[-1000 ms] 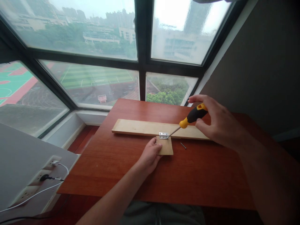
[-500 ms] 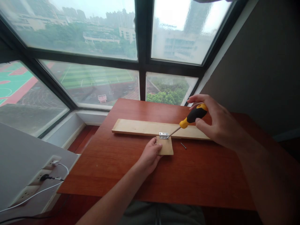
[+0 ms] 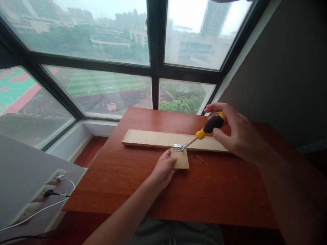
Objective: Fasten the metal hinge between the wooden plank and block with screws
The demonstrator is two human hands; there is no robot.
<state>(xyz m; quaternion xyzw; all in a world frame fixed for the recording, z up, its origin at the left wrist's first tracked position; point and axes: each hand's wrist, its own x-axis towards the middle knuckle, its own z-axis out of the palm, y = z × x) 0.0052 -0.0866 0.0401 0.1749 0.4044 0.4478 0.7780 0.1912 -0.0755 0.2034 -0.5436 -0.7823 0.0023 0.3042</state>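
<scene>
A small square wooden piece (image 3: 181, 161) is gripped at its left edge by my left hand (image 3: 165, 169), thumb on top. Along its far edge lies a silver hinge (image 3: 178, 147), which also meets the near edge of a long pale wooden board (image 3: 153, 138). My right hand (image 3: 236, 134) pinches the black and yellow handle of a screwdriver (image 3: 214, 123) between thumb and fingers. The screwdriver slants down to the left, its tip at the hinge's right end on a small screw head. Just right of the square piece, a loose screw (image 3: 200, 158) rests on the table.
The reddish-brown wooden table (image 3: 122, 183) stands against large dark-framed windows (image 3: 155, 69). At lower left, wall sockets (image 3: 42, 194) hold plugs with a white cable (image 3: 38, 208) and a dark one. A grey wall rises on the right.
</scene>
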